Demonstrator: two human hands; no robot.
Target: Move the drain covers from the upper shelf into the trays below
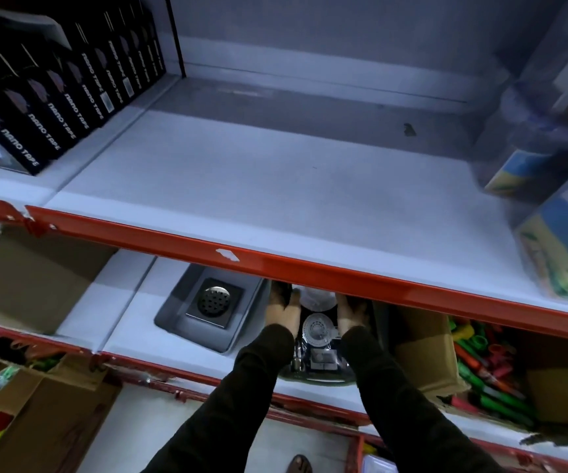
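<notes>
On the lower shelf a grey tray holds a square steel drain cover with a round perforated centre. Right of it, a second tray holds packaged round drain covers. My left hand and my right hand reach under the red shelf edge, one on each side of that stack. Both hands grip the packs, and the fingertips are hidden under the upper shelf. The upper shelf is bare in its middle.
Black nano tape boxes line the upper shelf's left end, and clear packs stand at its right. Cardboard boxes with coloured tools sit right of the trays; another box sits left. The red shelf lip overhangs the trays.
</notes>
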